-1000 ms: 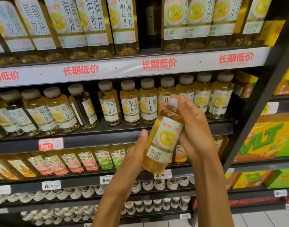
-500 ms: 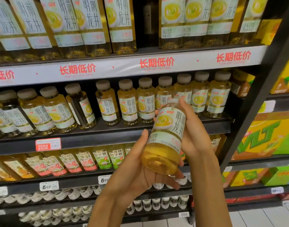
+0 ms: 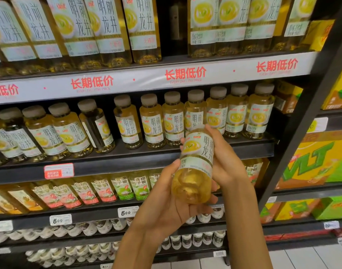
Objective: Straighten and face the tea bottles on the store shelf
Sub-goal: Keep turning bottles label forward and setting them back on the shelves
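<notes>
Tea bottle (image 3: 195, 166) off shelf, held in both hands, tilted base toward camera, label facing up, probably being turned to find front. Left hand (image 3: 172, 202) cups base from below, palm up, thumb on label edge. Right hand (image 3: 226, 162) wraps upper body from behind, fingers curled round. Beyond, middle shelf (image 3: 127, 162): row of bottles (image 3: 152, 121), one near left (image 3: 97, 127) twisted, label sideways.

Shelf banner (image 3: 185, 74): white strip with red characters, above my row.
Red tag (image 3: 59, 170): clipped to the shelf edge at my left.
Price tag (image 3: 128, 211): reads 600.
Peach drink bottles (image 3: 77, 193): the shelf below.
Yellow drink cartons (image 3: 317, 162): to my right.
</notes>
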`<control>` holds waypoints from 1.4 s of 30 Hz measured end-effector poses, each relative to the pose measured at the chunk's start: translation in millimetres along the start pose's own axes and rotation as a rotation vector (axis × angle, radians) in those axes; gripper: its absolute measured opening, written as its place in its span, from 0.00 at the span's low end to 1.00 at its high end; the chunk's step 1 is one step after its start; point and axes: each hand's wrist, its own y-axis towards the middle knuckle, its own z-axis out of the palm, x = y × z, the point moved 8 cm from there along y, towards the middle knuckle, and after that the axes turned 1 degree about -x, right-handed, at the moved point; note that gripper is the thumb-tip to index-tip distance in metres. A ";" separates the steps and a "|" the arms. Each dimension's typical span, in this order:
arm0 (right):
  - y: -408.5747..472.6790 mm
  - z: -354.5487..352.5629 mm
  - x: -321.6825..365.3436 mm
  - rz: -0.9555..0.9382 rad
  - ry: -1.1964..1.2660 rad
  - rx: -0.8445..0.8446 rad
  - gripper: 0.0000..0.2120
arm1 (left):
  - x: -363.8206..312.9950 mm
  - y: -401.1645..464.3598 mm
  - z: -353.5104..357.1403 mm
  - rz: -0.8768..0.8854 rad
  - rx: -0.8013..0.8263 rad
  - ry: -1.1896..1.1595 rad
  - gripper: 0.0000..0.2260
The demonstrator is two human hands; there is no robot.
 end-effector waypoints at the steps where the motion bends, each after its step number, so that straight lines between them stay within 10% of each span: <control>1: -2.0 1.8 5.5 -0.049 -0.008 0.022 0.25 | 1.0 0.4 -1.4 0.004 -0.017 0.017 0.26; 22: -55.2 43.3 52.8 -0.659 -0.290 0.343 0.18 | -20.6 2.6 -19.0 0.307 -0.190 0.784 0.27; 33: -79.4 60.4 40.4 -0.596 -0.604 0.727 0.22 | -57.0 -11.6 -26.0 0.591 -0.334 0.951 0.28; 42: -67.1 57.5 42.2 -0.564 -0.425 0.653 0.26 | -42.9 -6.0 -22.0 0.494 -0.231 0.882 0.31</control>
